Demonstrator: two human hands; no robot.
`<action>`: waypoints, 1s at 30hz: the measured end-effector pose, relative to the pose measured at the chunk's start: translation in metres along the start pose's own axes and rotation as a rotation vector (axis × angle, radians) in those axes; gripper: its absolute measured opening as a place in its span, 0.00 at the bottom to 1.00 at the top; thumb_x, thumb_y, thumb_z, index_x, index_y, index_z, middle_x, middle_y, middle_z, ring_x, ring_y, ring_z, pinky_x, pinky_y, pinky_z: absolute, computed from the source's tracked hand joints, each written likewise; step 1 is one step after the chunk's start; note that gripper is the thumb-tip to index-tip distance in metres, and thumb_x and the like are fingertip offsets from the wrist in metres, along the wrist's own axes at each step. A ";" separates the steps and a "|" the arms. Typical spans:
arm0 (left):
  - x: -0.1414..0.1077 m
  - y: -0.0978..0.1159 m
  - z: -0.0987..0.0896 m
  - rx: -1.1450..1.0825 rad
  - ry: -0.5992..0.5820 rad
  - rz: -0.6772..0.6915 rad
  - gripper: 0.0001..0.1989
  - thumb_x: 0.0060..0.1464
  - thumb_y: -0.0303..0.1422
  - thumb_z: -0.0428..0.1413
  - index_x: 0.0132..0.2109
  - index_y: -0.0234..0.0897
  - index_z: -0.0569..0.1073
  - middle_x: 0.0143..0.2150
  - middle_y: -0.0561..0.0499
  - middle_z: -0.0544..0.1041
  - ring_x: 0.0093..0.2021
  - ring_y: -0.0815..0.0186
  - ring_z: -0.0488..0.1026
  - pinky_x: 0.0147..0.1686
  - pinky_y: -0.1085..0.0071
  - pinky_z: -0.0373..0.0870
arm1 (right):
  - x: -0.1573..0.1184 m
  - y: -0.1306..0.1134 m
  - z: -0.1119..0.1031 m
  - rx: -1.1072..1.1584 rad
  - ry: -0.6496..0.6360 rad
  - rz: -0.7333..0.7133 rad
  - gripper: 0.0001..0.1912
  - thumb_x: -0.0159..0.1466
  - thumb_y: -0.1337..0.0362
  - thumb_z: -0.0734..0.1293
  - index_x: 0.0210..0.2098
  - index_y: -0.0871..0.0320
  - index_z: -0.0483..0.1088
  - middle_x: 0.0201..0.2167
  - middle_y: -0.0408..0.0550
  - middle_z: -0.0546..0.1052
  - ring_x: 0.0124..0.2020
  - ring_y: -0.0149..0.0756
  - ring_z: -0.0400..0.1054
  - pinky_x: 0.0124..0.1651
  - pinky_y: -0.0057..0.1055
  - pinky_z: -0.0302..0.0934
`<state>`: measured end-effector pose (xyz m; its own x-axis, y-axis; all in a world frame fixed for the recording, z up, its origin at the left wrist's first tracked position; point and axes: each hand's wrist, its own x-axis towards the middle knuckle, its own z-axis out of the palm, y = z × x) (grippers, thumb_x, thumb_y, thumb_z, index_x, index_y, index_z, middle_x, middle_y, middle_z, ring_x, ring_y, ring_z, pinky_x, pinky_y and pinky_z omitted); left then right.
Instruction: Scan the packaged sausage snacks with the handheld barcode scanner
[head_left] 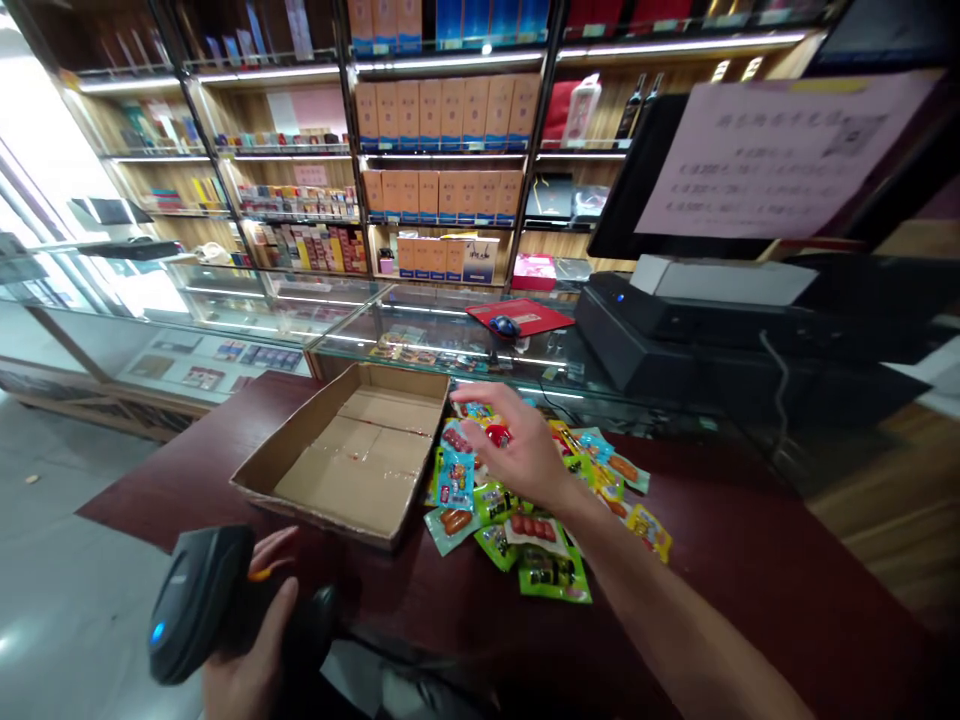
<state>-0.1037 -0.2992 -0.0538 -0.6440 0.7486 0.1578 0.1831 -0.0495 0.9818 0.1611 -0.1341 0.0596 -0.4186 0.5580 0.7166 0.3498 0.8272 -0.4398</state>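
Observation:
My left hand [251, 645] is wrapped around the handle of a black barcode scanner [201, 600] with a blue light on its head, held at the lower left in front of the table edge. Above a heap of small snack packets [495, 500] hovers my right hand [517, 440], its thumb and fingers apart and nothing visible between them. Green, blue and yellow wrappers make up the heap, some showing sausages. Beside it, to the left, lies a shallow cardboard box [337, 465] with bare cardboard showing inside.
Box and packets lie on a dark red tabletop [442, 600]. Behind it runs a glass display counter [337, 310], with a computer mouse [504, 325] on a red mat [540, 317]. A monitor bearing a paper notice [772, 160] stands at right. Stocked shelves [450, 155] line the wall.

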 end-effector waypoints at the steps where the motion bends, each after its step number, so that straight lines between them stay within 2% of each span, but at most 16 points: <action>1: -0.006 0.006 0.001 -0.040 -0.028 -0.010 0.22 0.50 0.43 0.61 0.51 0.41 0.74 0.48 0.49 0.78 0.47 0.56 0.74 0.51 0.64 0.70 | -0.010 -0.020 -0.019 0.001 0.068 0.032 0.13 0.67 0.65 0.62 0.51 0.54 0.69 0.49 0.50 0.75 0.53 0.41 0.68 0.57 0.42 0.62; 3: -0.018 0.018 0.007 -0.131 -0.111 -0.035 0.21 0.50 0.43 0.61 0.49 0.40 0.74 0.37 0.50 0.78 0.38 0.58 0.75 0.43 0.66 0.73 | -0.037 -0.055 -0.047 0.014 0.191 0.089 0.11 0.67 0.66 0.61 0.47 0.52 0.71 0.46 0.49 0.76 0.52 0.43 0.70 0.57 0.45 0.63; 5: -0.033 0.024 0.019 -0.173 -0.244 -0.035 0.20 0.50 0.43 0.61 0.48 0.39 0.74 0.29 0.51 0.76 0.32 0.60 0.74 0.38 0.67 0.73 | -0.071 -0.081 -0.051 0.079 0.219 0.125 0.12 0.68 0.66 0.60 0.48 0.51 0.70 0.44 0.51 0.77 0.50 0.46 0.71 0.54 0.46 0.66; 7: -0.051 0.022 0.036 -0.134 -0.412 -0.041 0.18 0.50 0.43 0.61 0.46 0.40 0.75 0.25 0.52 0.74 0.28 0.60 0.73 0.36 0.66 0.73 | -0.108 -0.096 -0.032 0.098 0.077 0.174 0.14 0.65 0.59 0.64 0.51 0.50 0.68 0.44 0.53 0.77 0.49 0.47 0.72 0.50 0.42 0.69; 9: -0.072 0.012 0.059 -0.110 -0.527 -0.094 0.16 0.51 0.45 0.60 0.44 0.41 0.76 0.24 0.52 0.74 0.27 0.60 0.72 0.35 0.64 0.73 | -0.142 -0.102 -0.001 0.102 -0.081 0.176 0.38 0.55 0.53 0.73 0.61 0.52 0.59 0.51 0.55 0.75 0.50 0.50 0.72 0.50 0.41 0.70; 11: -0.095 -0.003 0.082 -0.115 -0.612 -0.124 0.16 0.50 0.46 0.60 0.41 0.40 0.76 0.27 0.49 0.76 0.31 0.57 0.74 0.36 0.62 0.74 | -0.172 -0.103 0.029 0.114 -0.051 0.260 0.49 0.50 0.54 0.75 0.66 0.55 0.53 0.56 0.59 0.72 0.54 0.55 0.70 0.53 0.43 0.69; 12: -0.106 -0.010 0.092 -0.145 -0.688 -0.081 0.18 0.48 0.46 0.61 0.41 0.38 0.76 0.29 0.47 0.76 0.33 0.55 0.74 0.36 0.61 0.74 | -0.185 -0.103 0.041 0.123 -0.032 0.346 0.49 0.49 0.55 0.76 0.66 0.56 0.54 0.56 0.59 0.72 0.55 0.56 0.69 0.53 0.45 0.69; 15: -0.134 -0.020 0.111 -0.210 -0.907 0.043 0.24 0.48 0.40 0.61 0.51 0.35 0.73 0.44 0.40 0.78 0.45 0.50 0.74 0.46 0.56 0.73 | -0.215 -0.101 0.057 0.213 0.086 0.646 0.35 0.52 0.60 0.73 0.59 0.56 0.65 0.49 0.57 0.77 0.50 0.53 0.74 0.52 0.45 0.70; 18: -0.143 -0.003 0.115 -0.234 -1.040 0.107 0.31 0.45 0.32 0.62 0.58 0.34 0.69 0.50 0.38 0.76 0.51 0.50 0.72 0.54 0.57 0.68 | -0.230 -0.097 0.052 0.358 0.220 0.910 0.22 0.57 0.54 0.70 0.47 0.60 0.74 0.43 0.58 0.80 0.45 0.52 0.76 0.50 0.45 0.71; 19: -0.140 0.007 0.114 -0.239 -1.075 0.135 0.33 0.43 0.29 0.63 0.59 0.33 0.69 0.50 0.38 0.75 0.53 0.50 0.71 0.56 0.57 0.66 | -0.231 -0.095 0.047 0.385 0.273 0.956 0.22 0.57 0.52 0.70 0.45 0.61 0.75 0.42 0.59 0.81 0.45 0.53 0.76 0.50 0.46 0.71; 21: -0.122 0.027 0.112 -0.149 -1.277 0.279 0.36 0.43 0.27 0.61 0.62 0.33 0.66 0.52 0.39 0.75 0.53 0.52 0.71 0.57 0.58 0.64 | -0.227 -0.088 0.033 0.403 0.354 0.981 0.23 0.55 0.50 0.72 0.42 0.61 0.76 0.41 0.59 0.81 0.45 0.55 0.76 0.51 0.47 0.70; 23: -0.094 0.043 0.111 -0.006 -1.381 0.294 0.36 0.46 0.30 0.61 0.64 0.35 0.64 0.45 0.44 0.78 0.46 0.55 0.74 0.51 0.61 0.69 | -0.219 -0.079 0.014 0.408 0.388 0.962 0.23 0.54 0.49 0.73 0.41 0.61 0.76 0.41 0.58 0.81 0.45 0.54 0.76 0.51 0.46 0.70; 24: -0.079 0.047 0.112 0.076 -1.387 0.266 0.32 0.51 0.32 0.58 0.63 0.35 0.65 0.40 0.46 0.79 0.41 0.58 0.76 0.46 0.62 0.72 | -0.214 -0.073 0.003 0.420 0.379 0.950 0.22 0.55 0.49 0.72 0.40 0.61 0.76 0.40 0.57 0.82 0.43 0.52 0.77 0.51 0.45 0.70; 26: -0.050 0.045 0.118 0.247 -1.191 0.292 0.21 0.58 0.35 0.52 0.57 0.33 0.72 0.38 0.45 0.79 0.38 0.58 0.76 0.43 0.63 0.72 | -0.208 -0.062 -0.017 0.465 0.319 0.928 0.21 0.56 0.50 0.72 0.39 0.61 0.76 0.35 0.55 0.82 0.36 0.47 0.78 0.47 0.42 0.71; 28: -0.028 0.033 0.129 0.427 -0.851 0.431 0.20 0.58 0.35 0.52 0.55 0.30 0.73 0.45 0.39 0.77 0.47 0.53 0.74 0.51 0.59 0.67 | -0.205 -0.052 -0.032 0.538 0.257 0.925 0.20 0.56 0.50 0.73 0.36 0.62 0.75 0.30 0.53 0.81 0.29 0.43 0.77 0.40 0.39 0.72; 30: -0.014 0.017 0.145 0.554 -0.625 0.511 0.26 0.59 0.32 0.51 0.62 0.25 0.65 0.55 0.31 0.71 0.56 0.48 0.69 0.55 0.56 0.63 | -0.207 -0.046 -0.039 0.609 0.209 0.960 0.20 0.55 0.49 0.74 0.33 0.62 0.74 0.25 0.51 0.80 0.25 0.39 0.75 0.34 0.35 0.71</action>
<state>0.0162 -0.2149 -0.0543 0.0903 0.9466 0.3096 0.7566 -0.2674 0.5968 0.2642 -0.2897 -0.0472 -0.0325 0.9995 -0.0040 -0.0374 -0.0052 -0.9993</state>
